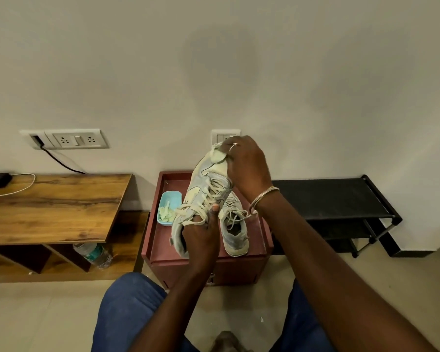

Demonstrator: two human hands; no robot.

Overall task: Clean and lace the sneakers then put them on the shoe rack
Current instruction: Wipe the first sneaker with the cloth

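— Pale wall and tiled floor around us, and the maroon cabinet (pixel 239 269) as our landmark. What do we hold?

— Our left hand (pixel 200 237) is clamped around the heel and collar of one sneaker (pixel 203 189), thumb up against the laces (pixel 208 199), lifting it above the cabinet top with the toe tilted away toward the wall. We judge that tilt is there to present the toe to the other hand.

— And our right hand (pixel 248 166)?

— Fingers pressed together on a small pale wipe (pixel 217 156), pushing it against the toe cap. It looks like the cleaning step.

— The other shoe?

— The second sneaker (pixel 233 231) rests on the cabinet top, just right of the lifted one, laces loose, waiting its turn.

— Supplies?

— A light blue tub (pixel 169 208) of pale scraps sits on the cabinet's left side, within easy reach.

— Where do they end up?

— The black shoe rack (pixel 340 199) stands right of the cabinet against the wall, nothing visible on its top shelf. A wooden table (pixel 54 207) stands left of the cabinet.
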